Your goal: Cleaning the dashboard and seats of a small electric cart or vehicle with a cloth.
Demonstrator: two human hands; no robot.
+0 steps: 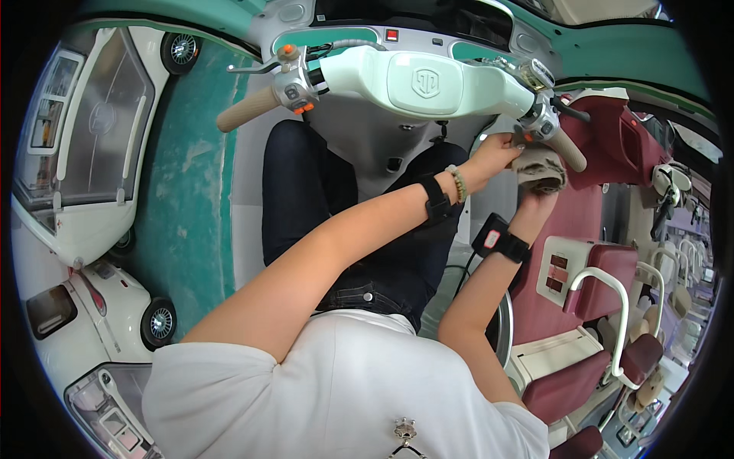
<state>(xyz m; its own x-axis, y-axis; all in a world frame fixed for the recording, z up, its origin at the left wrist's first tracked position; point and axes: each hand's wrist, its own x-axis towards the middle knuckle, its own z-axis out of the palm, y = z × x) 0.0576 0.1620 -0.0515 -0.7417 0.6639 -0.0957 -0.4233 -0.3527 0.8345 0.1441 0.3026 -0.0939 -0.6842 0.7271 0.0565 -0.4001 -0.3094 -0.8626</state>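
A brownish-grey cloth (538,163) is bunched just below the right handlebar grip (567,150). My left hand (492,156) reaches across to the right, its thumb and fingertips pinching the cloth's left edge. The cloth covers most of my right hand (539,202), hiding its fingers; only the part by the wrist shows. Above both hands runs the pale mint handlebar cover (424,83) with a shield emblem. The right switch housing (539,123) sits close above the cloth. A beaded bracelet (457,183) and a black strap are on my left wrist; a strapped black device (492,236) is on my right.
The left grip (246,109) and brake lever (252,69) stick out to the left. A dark windscreen panel (413,20) spans the top. White vehicles (94,221) stand on the green floor (186,172) at left. Red-seated vehicles (610,281) with white armrests are at right.
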